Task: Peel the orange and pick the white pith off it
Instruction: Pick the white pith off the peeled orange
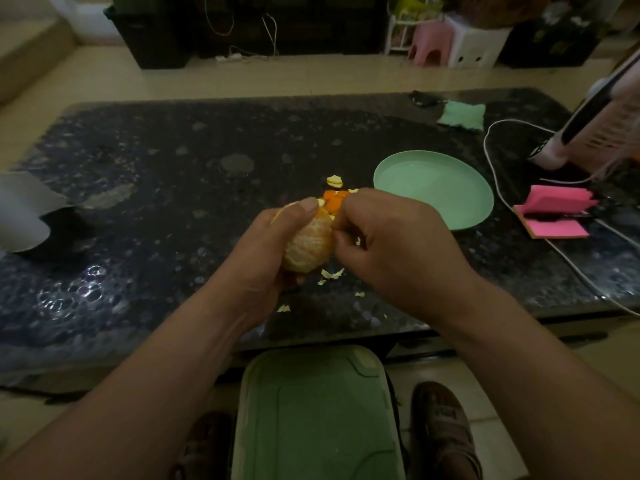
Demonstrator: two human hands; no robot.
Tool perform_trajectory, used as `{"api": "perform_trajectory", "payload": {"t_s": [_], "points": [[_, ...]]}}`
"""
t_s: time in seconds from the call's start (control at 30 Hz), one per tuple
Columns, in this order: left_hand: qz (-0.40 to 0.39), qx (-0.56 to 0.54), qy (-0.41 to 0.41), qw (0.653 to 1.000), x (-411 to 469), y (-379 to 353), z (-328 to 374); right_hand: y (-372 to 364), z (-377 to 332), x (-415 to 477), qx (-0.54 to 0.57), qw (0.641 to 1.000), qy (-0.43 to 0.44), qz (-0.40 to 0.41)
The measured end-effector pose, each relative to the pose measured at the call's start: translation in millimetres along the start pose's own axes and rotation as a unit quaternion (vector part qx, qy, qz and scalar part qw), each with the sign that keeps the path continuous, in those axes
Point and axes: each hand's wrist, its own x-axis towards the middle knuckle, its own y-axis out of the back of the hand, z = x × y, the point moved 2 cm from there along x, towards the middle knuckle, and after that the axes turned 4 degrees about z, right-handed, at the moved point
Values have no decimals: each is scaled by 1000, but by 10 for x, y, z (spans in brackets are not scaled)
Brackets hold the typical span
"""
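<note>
Dark speckled stone bench (pixel 138 202), dim light, a mostly peeled orange (pixel 306 245) half hidden between two hands.
Left hand (pixel 266 247) was clamped round the orange above the bench, thumb over its top, fingers out of sight behind it. Right hand (pixel 391 244) touched the fruit's upper right side with curled fingers; whether they pinched anything I could not tell. Peel scraps (pixel 334 199) lay beyond, partly covered; a green plate (pixel 433 188) sat further right.

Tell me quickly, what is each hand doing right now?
Left hand: holding the orange, fingers curled round it.
Right hand: pinching at the orange's top; peel or pith, cannot tell.
</note>
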Motion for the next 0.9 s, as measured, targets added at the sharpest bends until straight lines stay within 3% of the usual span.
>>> {"api": "perform_trajectory", "payload": {"t_s": [0.2,0.4,0.53,0.9], "points": [[-26,-45,18,998,-42,-21,39,15,64,-10,79,995,-58,23],[-29,-96,13,995,-44,15,70,25,164,-34,227,957,-183,-4],[-21,-70,8,997,-42,36,66,56,113,-46,234,959,-161,-26],[14,49,-64,997,20,92,43,18,98,-49,56,997,-37,-35]]}}
